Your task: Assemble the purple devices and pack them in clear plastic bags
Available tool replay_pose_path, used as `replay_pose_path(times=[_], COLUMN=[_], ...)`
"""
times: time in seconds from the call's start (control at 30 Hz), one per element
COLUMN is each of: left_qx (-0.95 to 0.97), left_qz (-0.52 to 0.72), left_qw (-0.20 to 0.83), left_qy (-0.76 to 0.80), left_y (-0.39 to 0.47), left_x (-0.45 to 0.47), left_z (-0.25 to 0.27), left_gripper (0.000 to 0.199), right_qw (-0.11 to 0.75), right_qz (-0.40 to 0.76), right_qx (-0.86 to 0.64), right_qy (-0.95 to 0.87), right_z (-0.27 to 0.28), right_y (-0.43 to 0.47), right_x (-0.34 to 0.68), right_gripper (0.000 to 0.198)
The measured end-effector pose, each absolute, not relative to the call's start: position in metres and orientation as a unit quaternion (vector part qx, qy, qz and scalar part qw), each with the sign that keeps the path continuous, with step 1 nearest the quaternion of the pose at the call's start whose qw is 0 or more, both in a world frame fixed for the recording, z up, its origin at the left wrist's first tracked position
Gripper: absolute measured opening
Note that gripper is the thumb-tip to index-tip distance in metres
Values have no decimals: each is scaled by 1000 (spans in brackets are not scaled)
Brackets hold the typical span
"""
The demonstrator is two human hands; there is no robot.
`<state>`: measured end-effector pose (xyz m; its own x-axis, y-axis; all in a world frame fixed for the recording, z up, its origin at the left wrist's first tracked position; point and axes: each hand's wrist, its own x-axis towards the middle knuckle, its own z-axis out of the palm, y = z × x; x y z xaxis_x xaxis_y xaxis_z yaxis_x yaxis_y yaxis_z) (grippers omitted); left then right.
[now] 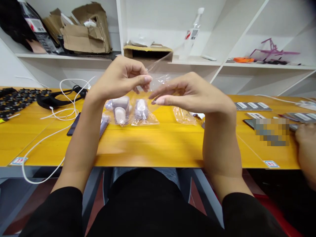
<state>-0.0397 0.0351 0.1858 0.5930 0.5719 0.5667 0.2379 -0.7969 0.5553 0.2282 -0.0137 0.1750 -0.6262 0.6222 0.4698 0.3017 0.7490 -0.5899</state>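
My left hand (132,76) is raised above the table, thumb and fingers pinched on a clear plastic bag (160,69). The thin bag fans out up and to the right from the fingertips. My right hand (189,93) faces it from the other side, fingers stretched toward the bag and thumb a little below them. Whether its fingertips touch the film is hard to see. Beneath my hands, a bagged pale purple and white item (120,110) lies on the table, with a similar bagged item (141,110) beside it.
Another clear bag (184,115) lies on the yellow table (148,148). White cables (74,102) and black goggles (53,100) are at left. A person's hand (306,136) works at right near grey flat packs (253,106). Shelves behind hold a cardboard box (85,38) and a bottle (194,31).
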Motion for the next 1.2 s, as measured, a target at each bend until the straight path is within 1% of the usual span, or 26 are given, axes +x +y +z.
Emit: replay_pose_path(times=[0.07,0.2,0.43,0.57,0.7,0.9,1.07,1.13,1.2], left_qx=[870,883,892,897,912,933,925,919,911], left_qz=[379,359,336,315,261,227,225,231,244], left_qw=[212,211,227,246,269,231,259,280,298], left_qy=[234,217,201,191,166,155,161,155,150], left_y=[35,38,46,44,46,54,57,58,60], left_x=[-38,-38,-38,-37,-40,-44,-46,-46,-46], left_z=[185,182,181,182,181,178,175,174,172], left_gripper=[38,40,59,64,65,91,116,120,120], right_qw=[307,280,298,304,298,308,312,320,334], right_qz=[209,198,200,173,181,184,193,195,192], right_qx=[-255,-234,-198,-185,-158,-157,-159,-171,-176], right_qy=[-893,-910,-912,-918,-924,-920,-917,-911,-906], right_z=[176,175,171,172,174,171,173,175,175], right_y=[-10,-5,-1,0,-2,-4,-6,-8,-10], right_x=[231,232,231,230,228,228,226,226,226], right_gripper=[42,40,45,36,24,21,18,18,18])
